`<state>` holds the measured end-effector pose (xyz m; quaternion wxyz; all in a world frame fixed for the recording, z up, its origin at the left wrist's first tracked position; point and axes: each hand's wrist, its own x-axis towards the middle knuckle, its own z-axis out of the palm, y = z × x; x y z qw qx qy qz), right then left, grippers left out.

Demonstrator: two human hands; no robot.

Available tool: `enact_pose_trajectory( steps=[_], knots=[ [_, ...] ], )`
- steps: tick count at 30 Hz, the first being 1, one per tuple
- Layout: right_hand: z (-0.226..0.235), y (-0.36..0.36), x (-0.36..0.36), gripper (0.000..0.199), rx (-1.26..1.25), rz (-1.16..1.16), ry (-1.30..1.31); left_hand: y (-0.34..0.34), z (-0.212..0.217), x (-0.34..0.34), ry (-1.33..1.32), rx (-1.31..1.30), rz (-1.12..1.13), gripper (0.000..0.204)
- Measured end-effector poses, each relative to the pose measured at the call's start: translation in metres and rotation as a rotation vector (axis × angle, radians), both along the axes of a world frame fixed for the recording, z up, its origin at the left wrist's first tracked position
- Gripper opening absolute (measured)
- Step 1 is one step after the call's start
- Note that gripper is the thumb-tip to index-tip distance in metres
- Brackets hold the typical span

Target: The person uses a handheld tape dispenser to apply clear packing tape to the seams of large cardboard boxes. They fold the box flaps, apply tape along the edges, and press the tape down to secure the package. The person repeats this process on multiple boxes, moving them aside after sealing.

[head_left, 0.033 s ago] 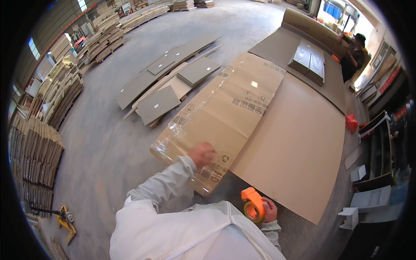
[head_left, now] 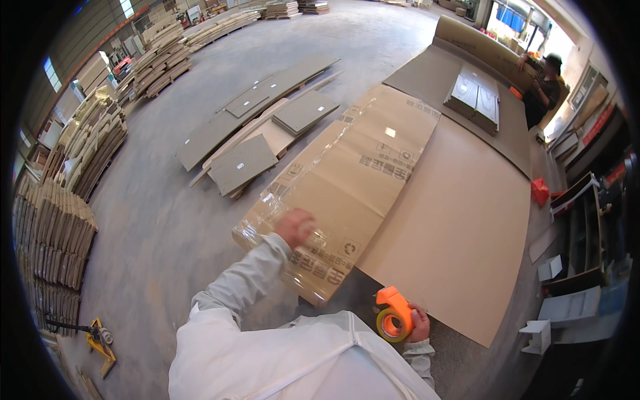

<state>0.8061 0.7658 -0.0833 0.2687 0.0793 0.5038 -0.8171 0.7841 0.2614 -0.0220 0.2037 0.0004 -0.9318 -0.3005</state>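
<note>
A long flat package (head_left: 347, 187), wrapped in brown cardboard with dark printing, lies in front of me. Shiny clear tape (head_left: 267, 207) covers its near left end. My left hand (head_left: 295, 228) is over that near end, its fingers curled but smeared by motion. Whether it presses on the cardboard or holds anything, I cannot tell. Low and to the right, my right hand (head_left: 419, 325) grips an orange tape dispenser (head_left: 395, 308) loaded with a roll of yellowish tape (head_left: 389, 325). The dispenser is apart from the package, beside its near right corner.
A large brown cardboard sheet (head_left: 460, 220) spreads right of the package. Beyond it, wrapped panels (head_left: 475, 100) lie near a big cardboard roll (head_left: 477, 43), where another person (head_left: 543, 90) stands. Grey boards (head_left: 243, 163) lie to the left; a yellow pallet jack (head_left: 100, 340) stands lower left.
My left hand has shifted slightly left and away from me over the package. The tape dispenser in my right hand has barely moved.
</note>
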Motion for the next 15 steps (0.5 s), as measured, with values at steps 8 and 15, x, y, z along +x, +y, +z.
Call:
enact_pose_trajectory(
  steps=[8, 15],
  knots=[
    [-0.007, -0.222, -0.101, 0.036, -0.473, -0.124, -0.334, -0.232, -0.091, 0.052, -0.993, 1.177, 0.257, 0.067],
    [-0.012, -0.366, -0.174, 0.03, 0.312, -0.209, -0.029, -0.231, -0.098, 0.057, -0.973, 1.436, 0.084, 0.06]
  ],
)
